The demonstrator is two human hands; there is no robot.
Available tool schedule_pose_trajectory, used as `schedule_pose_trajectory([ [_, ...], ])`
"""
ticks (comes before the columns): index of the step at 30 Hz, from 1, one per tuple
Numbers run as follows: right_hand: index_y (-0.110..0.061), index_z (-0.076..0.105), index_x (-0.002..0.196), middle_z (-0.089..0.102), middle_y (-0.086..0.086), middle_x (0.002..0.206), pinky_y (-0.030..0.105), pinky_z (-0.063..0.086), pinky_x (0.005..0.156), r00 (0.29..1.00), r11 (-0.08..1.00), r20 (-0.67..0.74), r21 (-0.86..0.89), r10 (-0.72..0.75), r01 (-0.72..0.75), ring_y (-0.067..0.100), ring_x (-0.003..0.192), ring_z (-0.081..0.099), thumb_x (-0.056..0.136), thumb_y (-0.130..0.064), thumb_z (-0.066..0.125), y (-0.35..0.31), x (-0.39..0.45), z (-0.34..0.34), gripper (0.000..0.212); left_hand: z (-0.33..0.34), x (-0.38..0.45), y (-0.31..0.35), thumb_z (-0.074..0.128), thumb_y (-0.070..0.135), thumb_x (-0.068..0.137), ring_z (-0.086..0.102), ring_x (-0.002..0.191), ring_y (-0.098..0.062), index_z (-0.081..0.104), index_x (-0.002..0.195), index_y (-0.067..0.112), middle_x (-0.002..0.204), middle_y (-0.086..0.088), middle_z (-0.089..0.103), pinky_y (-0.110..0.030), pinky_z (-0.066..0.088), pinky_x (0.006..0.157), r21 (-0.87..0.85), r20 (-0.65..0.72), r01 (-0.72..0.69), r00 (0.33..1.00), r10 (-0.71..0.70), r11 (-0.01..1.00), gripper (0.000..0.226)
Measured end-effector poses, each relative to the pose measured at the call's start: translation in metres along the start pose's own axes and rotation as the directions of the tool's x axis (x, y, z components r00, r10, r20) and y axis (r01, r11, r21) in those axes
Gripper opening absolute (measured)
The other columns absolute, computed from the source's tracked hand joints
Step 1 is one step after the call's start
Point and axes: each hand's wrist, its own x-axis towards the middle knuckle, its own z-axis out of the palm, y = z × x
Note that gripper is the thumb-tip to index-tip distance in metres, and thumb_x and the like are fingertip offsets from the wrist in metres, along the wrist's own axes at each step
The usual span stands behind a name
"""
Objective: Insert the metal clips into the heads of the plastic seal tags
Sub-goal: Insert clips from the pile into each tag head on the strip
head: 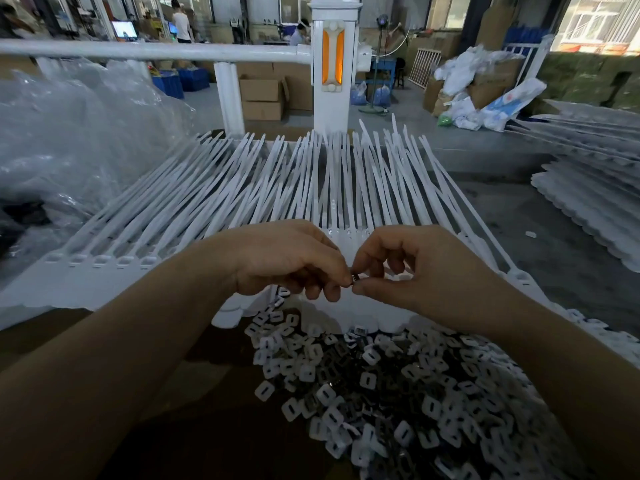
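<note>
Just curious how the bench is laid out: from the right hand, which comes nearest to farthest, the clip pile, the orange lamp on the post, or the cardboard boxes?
1. Clip pile, just below the right hand.
2. Orange lamp, straight ahead on the post.
3. Cardboard boxes, behind, left of the post.

single head-worn view, forward and down, close over both hands (349, 268)
</note>
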Motion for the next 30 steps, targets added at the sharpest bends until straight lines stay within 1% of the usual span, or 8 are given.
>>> schedule_pose_trajectory([
  [2,-0.038,0.067,0.079,0.065,-0.017,0.074,0.015,0.043,0.055,1.000,1.000,-0.011,0.014,0.006,-0.006,0.011,0.062,0.052,0.075,-0.039,0.071,0.0006,-0.0001,-0.0008,0.006,-0.0014,-0.0021,0.0000,0.072,0.026,0.077,0.055,0.060,-0.009,0.072,0.072,0.015,0.074,-0.003,0.070,-0.027,0.037,0.062,-0.015,0.007,-0.023,1.000,0.023,1.000,0.013],
  [4,-0.033,0.071,0.078,0.068,-0.015,0.071,0.015,0.045,0.053,0.998,0.992,-0.031,0.115,0.046,-0.042,0.009,0.057,0.055,0.080,-0.034,0.070,0.0017,0.0000,-0.0022,0.001,-0.0033,-0.0033,0.0000,0.070,0.037,0.072,0.056,0.061,-0.008,0.075,0.079,0.016,0.077,-0.002,0.071,-0.025,0.039,0.062,-0.027,-0.020,-0.050,0.999,0.050,0.998,0.022],
  [8,-0.025,0.074,0.081,0.072,-0.005,0.070,0.020,0.053,0.061,0.983,0.937,-0.071,0.321,0.168,-0.137,0.015,0.066,0.067,0.084,-0.025,0.070,0.0039,0.0007,-0.0046,0.006,-0.0035,-0.0015,-0.0007,0.069,0.024,0.085,0.057,0.062,-0.005,0.072,0.085,0.015,0.080,0.000,0.073,-0.027,0.042,0.067,-0.019,-0.132,-0.129,0.983,0.125,0.991,0.009],
  [11,-0.026,0.074,0.080,0.072,-0.006,0.070,0.028,0.054,0.066,0.972,0.918,-0.080,0.355,0.221,-0.179,0.026,0.071,0.066,0.084,-0.028,0.069,0.0051,0.0016,-0.0042,0.007,-0.0031,-0.0009,-0.0006,0.068,0.022,0.087,0.058,0.064,-0.005,0.073,0.087,0.016,0.082,0.000,0.074,-0.029,0.043,0.069,-0.002,-0.170,-0.157,0.973,0.154,0.988,0.007],
  [15,-0.025,0.074,0.078,0.073,-0.006,0.070,0.020,0.050,0.061,0.964,0.904,-0.076,0.374,0.255,-0.209,0.027,0.071,0.065,0.085,-0.030,0.069,0.0037,0.0017,-0.0030,0.009,-0.0005,-0.0009,0.0001,0.068,0.023,0.089,0.059,0.064,-0.005,0.073,0.090,0.015,0.083,0.000,0.074,-0.028,0.043,0.067,0.021,-0.197,-0.169,0.966,0.170,0.985,0.010],
  [20,-0.025,0.073,0.078,0.072,-0.007,0.070,0.017,0.048,0.058,0.960,0.902,-0.067,0.364,0.274,-0.232,0.026,0.071,0.064,0.086,-0.032,0.067,0.0039,0.0023,-0.0013,0.012,0.0000,-0.0009,0.0000,0.067,0.022,0.089,0.058,0.064,-0.004,0.073,0.090,0.015,0.083,0.000,0.074,-0.029,0.043,0.069,0.001,-0.203,-0.162,0.966,0.159,0.987,0.009],
  [26,-0.025,0.073,0.078,0.072,-0.006,0.069,0.015,0.046,0.058,0.962,0.897,-0.054,0.378,0.269,-0.230,0.013,0.064,0.061,0.088,-0.030,0.065,0.0049,0.0027,-0.0008,0.014,-0.0002,-0.0009,-0.0002,0.069,0.025,0.082,0.057,0.062,-0.007,0.072,0.086,0.015,0.082,-0.004,0.072,-0.026,0.042,0.066,-0.111,-0.170,-0.183,0.972,0.163,0.977,0.011],
  [30,-0.024,0.073,0.079,0.072,-0.007,0.069,0.006,0.044,0.058,0.968,0.914,-0.035,0.340,0.247,-0.221,-0.001,0.062,0.063,0.088,-0.030,0.065,0.0048,0.0024,0.0001,0.014,0.0017,0.0009,-0.0001,0.070,0.024,0.085,0.056,0.060,-0.004,0.072,0.082,0.016,0.075,0.001,0.071,-0.026,0.041,0.063,-0.015,-0.205,-0.162,0.966,0.156,0.987,0.009],
])
